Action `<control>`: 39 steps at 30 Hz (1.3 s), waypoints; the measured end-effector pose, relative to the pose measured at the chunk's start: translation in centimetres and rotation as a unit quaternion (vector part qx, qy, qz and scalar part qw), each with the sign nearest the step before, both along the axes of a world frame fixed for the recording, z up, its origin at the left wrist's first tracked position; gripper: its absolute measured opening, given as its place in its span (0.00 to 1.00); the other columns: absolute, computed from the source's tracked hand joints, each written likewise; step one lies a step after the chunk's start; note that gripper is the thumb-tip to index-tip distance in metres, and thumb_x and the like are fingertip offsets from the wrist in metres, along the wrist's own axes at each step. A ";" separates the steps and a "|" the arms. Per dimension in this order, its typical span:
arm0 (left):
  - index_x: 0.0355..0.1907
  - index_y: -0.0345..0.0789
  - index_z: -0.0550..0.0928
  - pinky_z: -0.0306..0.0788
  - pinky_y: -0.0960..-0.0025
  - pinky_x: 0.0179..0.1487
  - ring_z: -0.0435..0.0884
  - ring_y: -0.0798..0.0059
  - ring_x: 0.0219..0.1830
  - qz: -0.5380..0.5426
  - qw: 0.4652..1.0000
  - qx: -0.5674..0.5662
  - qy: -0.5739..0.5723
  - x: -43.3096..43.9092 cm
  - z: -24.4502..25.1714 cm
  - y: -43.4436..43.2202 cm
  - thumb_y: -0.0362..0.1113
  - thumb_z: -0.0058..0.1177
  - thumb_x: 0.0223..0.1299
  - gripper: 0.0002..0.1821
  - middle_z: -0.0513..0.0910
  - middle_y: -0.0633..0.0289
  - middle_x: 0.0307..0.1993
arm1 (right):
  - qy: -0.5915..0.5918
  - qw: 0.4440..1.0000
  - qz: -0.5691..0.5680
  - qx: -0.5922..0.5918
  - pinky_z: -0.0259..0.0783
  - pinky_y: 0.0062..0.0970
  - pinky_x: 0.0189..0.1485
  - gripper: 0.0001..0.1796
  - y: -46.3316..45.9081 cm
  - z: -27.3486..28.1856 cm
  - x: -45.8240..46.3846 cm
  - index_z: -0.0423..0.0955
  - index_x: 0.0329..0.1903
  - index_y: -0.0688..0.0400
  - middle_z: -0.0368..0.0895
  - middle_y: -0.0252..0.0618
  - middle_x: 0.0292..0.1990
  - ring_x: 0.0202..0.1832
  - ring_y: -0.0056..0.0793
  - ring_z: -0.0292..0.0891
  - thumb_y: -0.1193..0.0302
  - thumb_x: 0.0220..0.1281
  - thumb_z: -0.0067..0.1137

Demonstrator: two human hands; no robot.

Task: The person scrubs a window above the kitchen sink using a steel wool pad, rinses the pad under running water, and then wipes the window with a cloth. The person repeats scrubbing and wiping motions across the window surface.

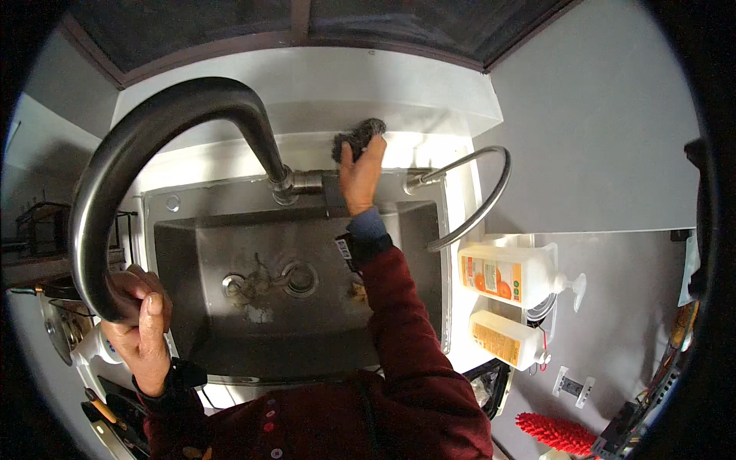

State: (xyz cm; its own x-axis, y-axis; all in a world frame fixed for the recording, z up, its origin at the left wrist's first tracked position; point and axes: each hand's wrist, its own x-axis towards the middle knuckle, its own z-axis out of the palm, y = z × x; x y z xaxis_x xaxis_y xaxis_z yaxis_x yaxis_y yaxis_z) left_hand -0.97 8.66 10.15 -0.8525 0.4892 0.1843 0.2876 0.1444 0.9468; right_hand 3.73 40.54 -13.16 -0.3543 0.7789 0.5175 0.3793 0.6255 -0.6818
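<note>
My left hand [138,328] is closed around the free end of a large curved metal faucet spout [92,190], on the left of the sink. My right hand [362,172] reaches past the faucet base and grips a dark scouring pad [359,140], seemingly steel wool. The pad rests on the white ledge [310,146] behind the sink. Below my right forearm lies the grey sink basin [247,322]. Wet scraps [256,287] lie around its drain [300,279], and a small yellowish-brown thing [359,292] is partly hidden by my sleeve.
A thin curved metal tap [499,190] arches over the sink's right rim. Two plastic bottles, a pump bottle [500,276] and a smaller one [506,339], stand at the right. A red fluffy duster [555,434] is at lower right. A dark wire rack [43,221] stands at left.
</note>
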 end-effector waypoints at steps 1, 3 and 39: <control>0.34 0.34 0.66 0.52 0.82 0.21 0.61 0.85 0.20 0.008 1.000 0.002 0.007 -0.1 0.0 0.0 0.29 0.51 0.57 0.08 0.66 0.65 0.25 | -0.013 0.999 0.025 -0.023 0.58 0.44 0.57 0.25 0.9 0.5 0.7 0.59 0.51 0.76 0.65 0.64 0.48 0.50 0.59 0.62 0.70 0.58 0.54; 0.34 0.34 0.66 0.53 0.81 0.21 0.61 0.85 0.20 0.003 1.000 0.018 -0.016 -0.1 -0.1 -0.1 0.28 0.51 0.57 0.08 0.66 0.65 0.25 | 0.024 0.994 -0.105 0.007 0.60 0.43 0.54 0.22 2.9 1.3 1.1 0.61 0.50 0.76 0.67 0.63 0.45 0.47 0.58 0.65 0.71 0.61 0.51; 0.31 0.33 0.67 0.54 0.83 0.23 0.61 0.86 0.22 0.013 0.999 -0.016 -0.043 0.1 0.2 0.1 0.26 0.50 0.58 0.06 0.68 0.66 0.26 | -0.144 0.961 0.161 0.173 0.68 0.33 0.46 0.18 2.4 2.2 2.2 0.73 0.45 0.59 0.72 0.42 0.42 0.43 0.42 0.65 0.81 0.47 0.51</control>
